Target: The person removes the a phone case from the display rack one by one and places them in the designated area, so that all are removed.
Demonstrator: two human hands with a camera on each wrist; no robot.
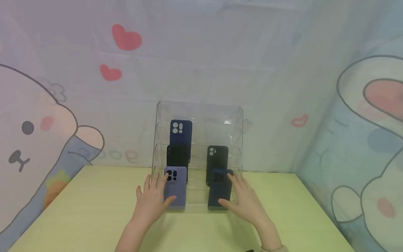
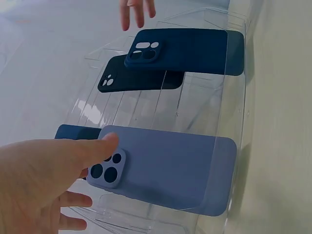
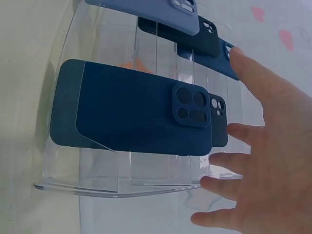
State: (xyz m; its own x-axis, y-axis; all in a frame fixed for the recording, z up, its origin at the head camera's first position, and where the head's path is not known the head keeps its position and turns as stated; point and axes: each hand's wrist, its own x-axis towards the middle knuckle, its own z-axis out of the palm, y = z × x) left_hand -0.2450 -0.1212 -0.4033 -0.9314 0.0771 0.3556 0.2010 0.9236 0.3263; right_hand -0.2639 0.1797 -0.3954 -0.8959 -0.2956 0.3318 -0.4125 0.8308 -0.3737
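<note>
At front of clear rack [image 1: 197,196] | lilac case [image 1: 177,192], navy case [image 1: 218,191] flanked by left hand [image 1: 151,198], right hand [image 1: 247,201], both spread | judged light, bendy, smooth; best pinched by long edges

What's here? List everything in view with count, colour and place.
Table: 1, pale yellow, foreground
Stand: 1, transparent, on the table
Lavender phone case: 1, lavender, front tier, left
Front navy phone case: 1, navy, front tier, right
Black phone cases: 2, black, second tier, left and right
Upper navy phone case: 1, navy, behind left black case
Printed backdrop: at least 1, pale lilac and blue, behind the stand
Left hand: 1, bare, at lavender phone case
Right hand: 1, bare, at front navy phone case
Right sleeve: 1, beige, bottom edge
</note>
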